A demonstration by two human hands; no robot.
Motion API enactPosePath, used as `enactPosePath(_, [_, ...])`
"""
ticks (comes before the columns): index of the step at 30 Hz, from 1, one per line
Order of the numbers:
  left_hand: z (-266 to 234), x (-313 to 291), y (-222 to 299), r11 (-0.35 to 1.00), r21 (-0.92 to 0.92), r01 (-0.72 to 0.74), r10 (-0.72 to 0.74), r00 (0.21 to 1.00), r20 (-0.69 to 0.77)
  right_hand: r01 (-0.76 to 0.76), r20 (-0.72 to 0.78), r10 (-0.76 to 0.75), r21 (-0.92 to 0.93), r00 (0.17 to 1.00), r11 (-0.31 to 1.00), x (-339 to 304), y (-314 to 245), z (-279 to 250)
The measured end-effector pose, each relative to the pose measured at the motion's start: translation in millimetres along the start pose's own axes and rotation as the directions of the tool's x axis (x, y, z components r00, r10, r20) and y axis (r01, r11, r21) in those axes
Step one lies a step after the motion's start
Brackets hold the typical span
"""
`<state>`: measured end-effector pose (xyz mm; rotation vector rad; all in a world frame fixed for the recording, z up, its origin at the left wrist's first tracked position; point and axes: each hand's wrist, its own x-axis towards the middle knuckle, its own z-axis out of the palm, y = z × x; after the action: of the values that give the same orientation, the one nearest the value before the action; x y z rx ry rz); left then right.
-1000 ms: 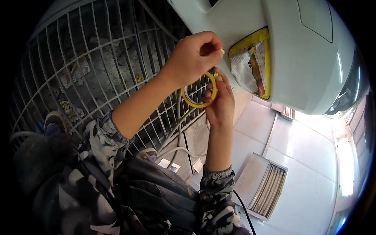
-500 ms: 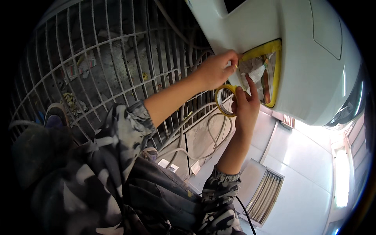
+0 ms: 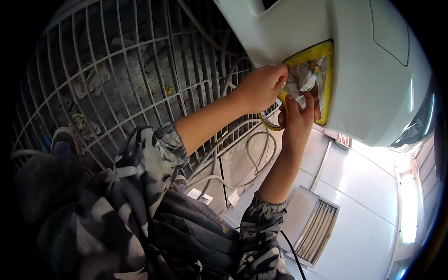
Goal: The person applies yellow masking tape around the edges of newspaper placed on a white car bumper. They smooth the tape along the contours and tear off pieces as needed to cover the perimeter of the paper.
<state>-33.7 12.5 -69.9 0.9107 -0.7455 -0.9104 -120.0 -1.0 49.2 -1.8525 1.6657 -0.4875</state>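
Note:
A white vehicle body panel has an opening bordered with yellow masking tape. Crumpled paper shows inside that opening. At its left edge, my left hand is closed, thumb and finger pinching what looks like the strip of tape. Just below, my right hand grips a roll of yellow tape, with its fingers near the opening's lower left edge. Yellow tape shows between the two hands. The fingers partly hide the roll and the left border.
Metal floor grating spreads at the left, with litter beneath it. A grey hose loops on the floor below my hands. My shoe rests on the grating. A vent sits in the white wall at the lower right.
My hands have come closer together. The right hand and roll moved slightly, and the right index finger, stretched into the opening before, is now bent. The left hand shifted a little right.

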Motion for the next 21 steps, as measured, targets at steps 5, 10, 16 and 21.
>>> enactPosePath(5, [-29, 9, -10, 0.929, -0.370, 0.011, 0.000, 1.000, 0.030, -0.155, 0.331, 0.183, -0.108, 0.926, 0.982, 1, 11, -13])
enactPosePath(10, [-57, 0, 14, 0.927, -0.369, 0.075, -0.002, 0.981, 0.193, -0.059, 0.250, 0.058, -0.006, 0.967, 0.998, -15, -21, -5])
enactPosePath(16, [-61, 3, 49, 0.985, -0.170, 0.011, 0.043, 0.950, 0.311, 0.131, 0.085, -0.129, -0.022, 0.988, 0.991, -20, -51, 2])
enactPosePath(21, [-63, 4, 65, 0.992, 0.046, -0.116, 0.099, 0.959, 0.266, 0.142, 0.067, -0.134, -0.141, 0.989, 0.980, -21, -58, 6])
